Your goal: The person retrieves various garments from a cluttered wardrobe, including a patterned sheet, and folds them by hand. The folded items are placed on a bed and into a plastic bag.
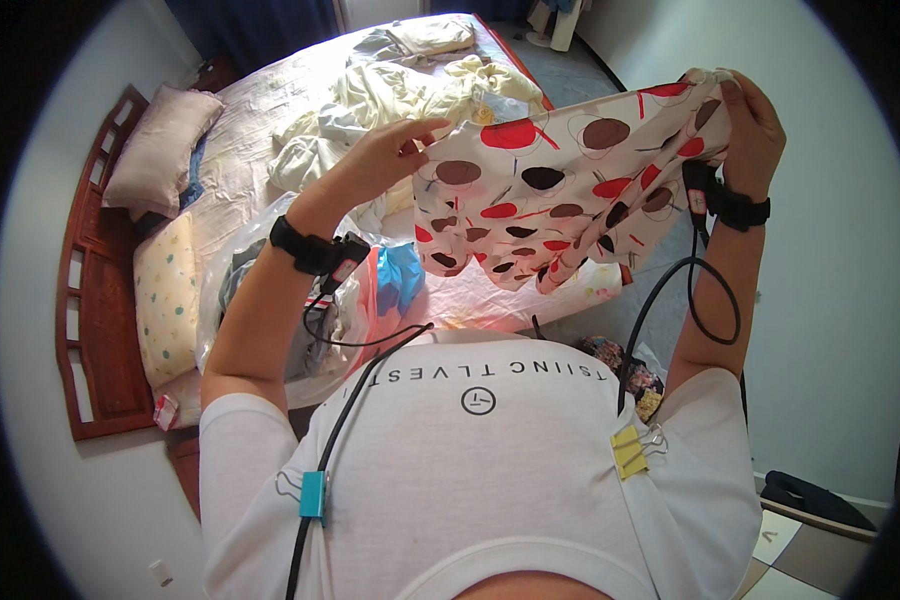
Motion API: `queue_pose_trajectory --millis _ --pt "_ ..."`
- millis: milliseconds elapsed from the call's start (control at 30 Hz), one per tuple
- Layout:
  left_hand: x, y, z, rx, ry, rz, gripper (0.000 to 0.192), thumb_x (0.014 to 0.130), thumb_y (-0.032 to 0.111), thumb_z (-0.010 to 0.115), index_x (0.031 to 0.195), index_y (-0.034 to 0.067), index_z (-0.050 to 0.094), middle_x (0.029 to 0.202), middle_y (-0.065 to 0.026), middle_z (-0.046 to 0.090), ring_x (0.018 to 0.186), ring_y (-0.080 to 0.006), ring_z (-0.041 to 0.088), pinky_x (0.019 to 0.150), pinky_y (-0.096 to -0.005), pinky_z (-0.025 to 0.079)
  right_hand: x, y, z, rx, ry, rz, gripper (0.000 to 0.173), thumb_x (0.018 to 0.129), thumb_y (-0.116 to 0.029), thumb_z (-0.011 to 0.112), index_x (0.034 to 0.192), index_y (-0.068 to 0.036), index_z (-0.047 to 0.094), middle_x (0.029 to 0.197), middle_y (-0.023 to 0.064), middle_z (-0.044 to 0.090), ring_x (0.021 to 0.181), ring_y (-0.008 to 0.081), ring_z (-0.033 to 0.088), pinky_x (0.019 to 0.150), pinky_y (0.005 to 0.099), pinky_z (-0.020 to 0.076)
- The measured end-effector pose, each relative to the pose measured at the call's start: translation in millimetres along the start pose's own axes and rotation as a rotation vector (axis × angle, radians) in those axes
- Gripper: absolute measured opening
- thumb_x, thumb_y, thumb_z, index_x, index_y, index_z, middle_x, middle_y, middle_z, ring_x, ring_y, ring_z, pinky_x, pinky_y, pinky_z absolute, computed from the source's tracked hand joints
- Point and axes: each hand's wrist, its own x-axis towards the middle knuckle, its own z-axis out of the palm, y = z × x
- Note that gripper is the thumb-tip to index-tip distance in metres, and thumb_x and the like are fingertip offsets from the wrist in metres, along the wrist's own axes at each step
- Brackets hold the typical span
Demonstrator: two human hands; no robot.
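Observation:
A white cloth garment with red, black and brown spots (544,178) hangs spread between my hands, raised over the near part of the bed. My left hand (390,156) pinches its upper left corner between thumb and fingers. At the upper right, my right hand (750,124) grips the other corner, where the fabric gathers into folds. The garment's lower edge hangs loose in waves. Each wrist wears a black strap with a small cabled device.
Rumpled cream bedding (375,90) lies on the bed (251,112). Pillows (161,150) rest by the wooden headboard (112,330). A clear plastic bag of clothes (214,300) and a blue bag (399,277) sit close to me. A patterned cloth heap (615,356) is beside my right elbow.

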Motion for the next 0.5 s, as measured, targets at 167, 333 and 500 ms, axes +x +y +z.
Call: queue_pose_trajectory --millis 167,333,500 --pt "-0.5 -4.1 2.0 -0.113 -0.014 -0.047 0.045 0.088 -0.002 0.052 0.128 0.017 0.051 0.099 -0.0032 0.06 0.088 -0.0097 0.055 0.08 -0.0233 0.046 -1.7 -4.3 1.5 -0.049 0.016 0.022 0.022 0.083 -0.013 0.064 0.101 0.0 0.066 0.093 0.0064 0.065 0.082 0.0118 0.06 0.073 0.023 0.0478" --pt "-1.7 -10.8 1.1 -0.095 -0.005 0.006 0.047 0.085 -0.003 0.051 0.126 0.018 0.053 0.088 -0.0038 0.06 0.078 -0.0087 0.052 0.072 -0.0222 0.046 -0.2 0.7 2.4 -0.034 -0.031 -0.029 0.023 0.083 -0.014 0.064 0.101 0.0 0.066 0.094 0.0068 0.065 0.083 0.0123 0.06 0.074 0.0231 0.0476" --pt "-0.4 -16.1 -11.2 -0.007 0.059 0.018 0.038 0.086 -0.004 0.052 0.122 0.008 0.055 0.103 -0.0045 0.062 0.091 -0.0114 0.057 0.082 -0.0235 0.046 -0.7 5.1 0.8 -0.144 -0.034 -0.024 0.024 0.083 -0.015 0.066 0.101 0.0 0.066 0.093 0.0059 0.065 0.083 0.0115 0.06 0.074 0.0227 0.0472"
